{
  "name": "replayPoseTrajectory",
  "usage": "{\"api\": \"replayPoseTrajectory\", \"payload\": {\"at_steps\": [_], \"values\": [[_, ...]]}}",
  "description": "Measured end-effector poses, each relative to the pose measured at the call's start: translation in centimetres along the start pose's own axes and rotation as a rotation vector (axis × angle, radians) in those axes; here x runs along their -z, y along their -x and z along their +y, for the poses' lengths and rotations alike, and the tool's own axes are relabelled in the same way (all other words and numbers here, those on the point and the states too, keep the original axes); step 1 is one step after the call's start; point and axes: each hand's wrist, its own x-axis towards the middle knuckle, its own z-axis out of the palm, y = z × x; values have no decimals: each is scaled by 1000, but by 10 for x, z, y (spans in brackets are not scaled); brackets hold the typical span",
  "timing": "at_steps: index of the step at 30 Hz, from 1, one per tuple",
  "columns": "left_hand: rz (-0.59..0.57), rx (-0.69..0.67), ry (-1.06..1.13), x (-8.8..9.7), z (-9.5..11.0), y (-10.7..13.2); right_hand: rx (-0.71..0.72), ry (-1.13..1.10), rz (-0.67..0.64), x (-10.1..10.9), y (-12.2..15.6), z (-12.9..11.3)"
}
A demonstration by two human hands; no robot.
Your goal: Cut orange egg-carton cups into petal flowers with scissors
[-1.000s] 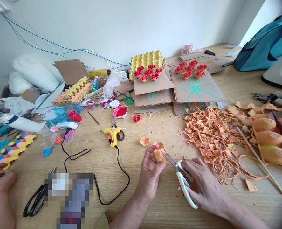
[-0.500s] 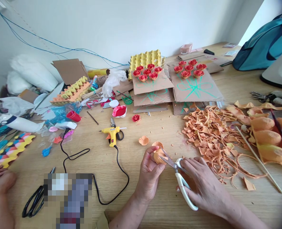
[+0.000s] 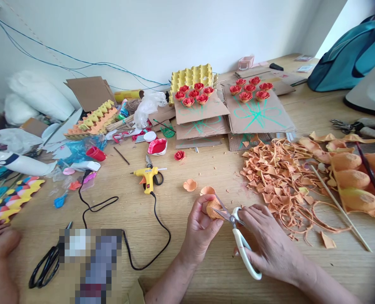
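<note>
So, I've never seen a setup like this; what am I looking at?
There's no machine here. You're looking forward and down from one camera worn on a person's head. That person's left hand holds a small orange cup; the right hand holds white-handled scissors, blades open at the cup. On the table are a yellow glue gun, a pile of orange scraps, and red flowers on cardboard. At the left edge is another person's hand.

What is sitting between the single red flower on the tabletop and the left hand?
In the head view, an orange petal-edged cup lies between the red flower and the left hand; a second orange cup sits to its right, partly hidden.
</note>
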Motion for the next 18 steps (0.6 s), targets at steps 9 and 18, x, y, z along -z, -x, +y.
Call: {"api": "replayPoseTrajectory", "payload": {"at_steps": [9, 18], "values": [[31, 51, 74, -5, -2, 3, 27, 6, 37, -1, 0, -1], [19, -12, -46, 0, -2, 3, 20, 1, 47, 0, 0, -1]]}}
